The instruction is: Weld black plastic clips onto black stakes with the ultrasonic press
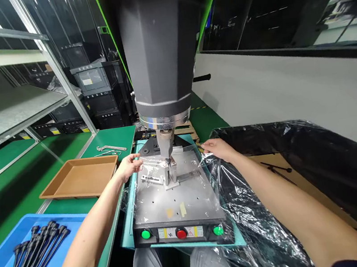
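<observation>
A clear, wrinkled plastic film (151, 164) stretches between my two hands, over the metal plate of a press-like machine. My left hand (130, 165) pinches its edge at the plate's left side, near the back. On the opposite side, my right hand (217, 148) is closed on the film, fingertips pointing inward. Between them stands a small metal fixture (170, 173) on the plate (163, 206), directly beneath the machine's grey tool head (165, 142). The film partly covers the fixture, and glossy plastic (240, 205) hangs down on the right.
Green buttons (145, 234) and a red button (181, 233) line the machine's front. On the left, a blue tray (73, 220) holds several black rods (37, 255). Behind it are a brown tray (84, 177) and wrenches (111, 148). A black-lined box (267, 137) stands right.
</observation>
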A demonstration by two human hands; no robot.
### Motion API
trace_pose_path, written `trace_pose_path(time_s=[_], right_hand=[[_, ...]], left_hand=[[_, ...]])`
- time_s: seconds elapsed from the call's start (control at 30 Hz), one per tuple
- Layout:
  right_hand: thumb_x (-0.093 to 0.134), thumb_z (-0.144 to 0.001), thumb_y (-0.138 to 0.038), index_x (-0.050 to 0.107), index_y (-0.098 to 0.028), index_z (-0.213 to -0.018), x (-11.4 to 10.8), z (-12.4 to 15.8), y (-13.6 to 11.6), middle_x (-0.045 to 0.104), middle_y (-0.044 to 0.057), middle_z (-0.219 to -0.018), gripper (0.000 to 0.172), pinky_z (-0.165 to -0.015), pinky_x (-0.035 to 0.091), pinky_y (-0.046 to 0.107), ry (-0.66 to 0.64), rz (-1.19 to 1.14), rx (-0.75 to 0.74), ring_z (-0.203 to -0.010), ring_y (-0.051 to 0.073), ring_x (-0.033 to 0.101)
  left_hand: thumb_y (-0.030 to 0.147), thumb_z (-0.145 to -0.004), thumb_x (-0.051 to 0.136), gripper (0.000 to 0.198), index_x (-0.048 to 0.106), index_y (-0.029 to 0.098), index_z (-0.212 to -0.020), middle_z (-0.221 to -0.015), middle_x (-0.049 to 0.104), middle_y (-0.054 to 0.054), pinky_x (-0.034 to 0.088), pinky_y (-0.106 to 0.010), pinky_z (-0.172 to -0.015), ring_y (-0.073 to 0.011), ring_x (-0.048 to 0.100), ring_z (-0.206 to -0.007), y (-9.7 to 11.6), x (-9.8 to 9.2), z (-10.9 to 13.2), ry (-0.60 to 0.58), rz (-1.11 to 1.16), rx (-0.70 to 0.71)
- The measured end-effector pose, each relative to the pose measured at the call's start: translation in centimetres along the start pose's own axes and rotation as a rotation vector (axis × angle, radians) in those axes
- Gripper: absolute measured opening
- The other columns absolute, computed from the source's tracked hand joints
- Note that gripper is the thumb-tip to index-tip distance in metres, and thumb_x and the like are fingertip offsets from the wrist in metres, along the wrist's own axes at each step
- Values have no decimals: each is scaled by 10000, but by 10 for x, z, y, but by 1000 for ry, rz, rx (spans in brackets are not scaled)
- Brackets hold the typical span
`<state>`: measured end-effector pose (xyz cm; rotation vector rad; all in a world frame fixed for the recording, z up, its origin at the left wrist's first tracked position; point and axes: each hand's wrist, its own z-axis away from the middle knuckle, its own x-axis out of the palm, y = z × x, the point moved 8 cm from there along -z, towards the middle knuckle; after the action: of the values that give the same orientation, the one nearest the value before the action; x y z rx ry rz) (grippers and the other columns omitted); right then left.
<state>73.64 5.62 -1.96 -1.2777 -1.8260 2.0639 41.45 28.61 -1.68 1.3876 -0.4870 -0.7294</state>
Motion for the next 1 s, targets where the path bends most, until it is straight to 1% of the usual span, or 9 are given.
trace_pose_path(time_s=[0.13, 0.23, 0.37, 0.47, 0.57, 0.7, 0.87, 1.0], right_hand=[[616, -701, -613, 615, -178, -699, 6, -1, 0, 629, 27, -616, 435, -487, 323, 244, -15, 15, -19, -503, 126, 441], [612, -715, -592, 622, -174, -698, 10, 0, 3, 631, 23, -619, 418, -516, 336, 247, -33, 36, -30, -527, 130, 466], [603, -735, -574, 637, -172, -697, 14, 3, 9, 632, 22, -613, 405, -537, 350, 254, -48, 80, -25, -534, 137, 486], [603, -743, -568, 654, -171, -747, 14, 4, 14, 631, 21, -606, 401, -564, 378, 257, -35, 110, -18, -563, 153, 529], [616, -738, -558, 659, -170, -755, 11, 5, 16, 631, 21, -594, 390, -586, 398, 257, -15, 140, -12, -591, 165, 561], [606, -760, -500, 672, -173, -767, 7, 6, 17, 645, 21, -595, 334, -593, 409, 258, 6, 182, 4, -607, 172, 591], [598, -776, -449, 685, -176, -802, 3, 5, 21, 665, 28, -611, 287, -560, 407, 259, 41, 240, 21, -619, 183, 612], [615, -775, -446, 689, -182, -786, 4, 6, 26, 678, 32, -618, 275, -551, 412, 259, 36, 279, 36, -621, 190, 628]], left_hand=[[381, -588, 823, 634, 574, 116, -1107, -656, 685, -21, 365, -212, -453, -85, 519, -436, 0, -11, -13, 55, -30, 73], [368, -579, 819, 564, 610, 116, -1038, -630, 675, -13, 364, -214, -449, -81, 496, -422, -4, -15, -17, 92, -57, 73], [364, -584, 805, 508, 628, 114, -989, -624, 675, -18, 375, -216, -462, -82, 495, -434, -11, -14, -17, 108, -60, 61], [375, -587, 796, 495, 636, 114, -975, -615, 668, -14, 381, -220, -467, -76, 473, -423, -15, -10, -18, 120, -59, 69], [385, -587, 789, 482, 640, 116, -958, -613, 664, -14, 391, -226, -475, -77, 471, -424, -17, -8, -22, 143, -57, 89], [393, -602, 773, 429, 648, 124, -912, -616, 666, -16, 358, -214, -454, -72, 448, -417, -14, -9, -29, 178, -62, 130], [404, -638, 735, 365, 650, 135, -870, -623, 674, -19, 309, -200, -423, -60, 396, -394, -7, -9, -38, 212, -78, 162], [399, -662, 709, 313, 652, 142, -830, -619, 676, -21, 291, -199, -410, -62, 382, -378, -9, -6, -44, 206, -107, 160]])
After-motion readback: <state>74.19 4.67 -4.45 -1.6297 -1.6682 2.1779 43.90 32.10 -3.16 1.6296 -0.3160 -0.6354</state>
